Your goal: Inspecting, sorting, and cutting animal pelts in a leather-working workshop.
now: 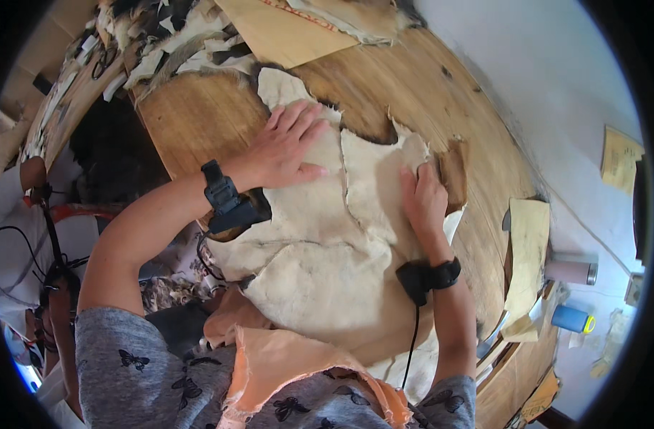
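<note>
A cream-coloured fur hide, leather side up with dark fur along its ragged edges, is spread over the wooden table and hangs toward my lap. Long seams or creases run across its middle. My left hand lies flat on its upper left part, fingers stretched and thumb apart. On the right edge of the hide, my right hand is closed with the fingers bent and pressed together at the skin; the fingertips are partly hidden. Each wrist wears a black strapped device, and a cable runs down from the right one.
Fur scraps are heaped at the far left, beside a tan paper sheet. Along the right wall are a card pattern, a pink bottle and a blue thread spool. An orange apron covers my lap.
</note>
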Available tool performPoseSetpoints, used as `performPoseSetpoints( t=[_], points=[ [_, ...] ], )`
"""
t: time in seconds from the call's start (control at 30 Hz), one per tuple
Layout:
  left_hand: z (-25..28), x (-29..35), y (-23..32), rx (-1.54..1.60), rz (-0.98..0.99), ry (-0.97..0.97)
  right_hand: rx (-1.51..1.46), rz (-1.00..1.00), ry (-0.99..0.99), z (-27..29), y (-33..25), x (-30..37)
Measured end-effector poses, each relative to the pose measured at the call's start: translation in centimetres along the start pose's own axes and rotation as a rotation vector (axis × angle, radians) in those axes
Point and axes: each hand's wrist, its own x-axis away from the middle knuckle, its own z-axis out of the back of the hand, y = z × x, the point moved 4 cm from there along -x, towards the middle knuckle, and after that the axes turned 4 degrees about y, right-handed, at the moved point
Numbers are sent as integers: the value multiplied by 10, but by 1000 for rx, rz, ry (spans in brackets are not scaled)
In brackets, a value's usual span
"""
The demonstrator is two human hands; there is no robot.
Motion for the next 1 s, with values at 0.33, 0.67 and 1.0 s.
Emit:
performPoseSetpoints(
  t=[0.33, 0.67, 1.0],
  points=[
    [2, -4, 2, -14, 32, -107, -65, 82, 126, 12, 8, -4],
    [1, -7, 2, -43, 22, -128, -83, 56, 105, 8, 21, -7],
    [3, -2, 2, -48, 7, -82, -12, 23, 93, 6, 19, -3]
  ],
)
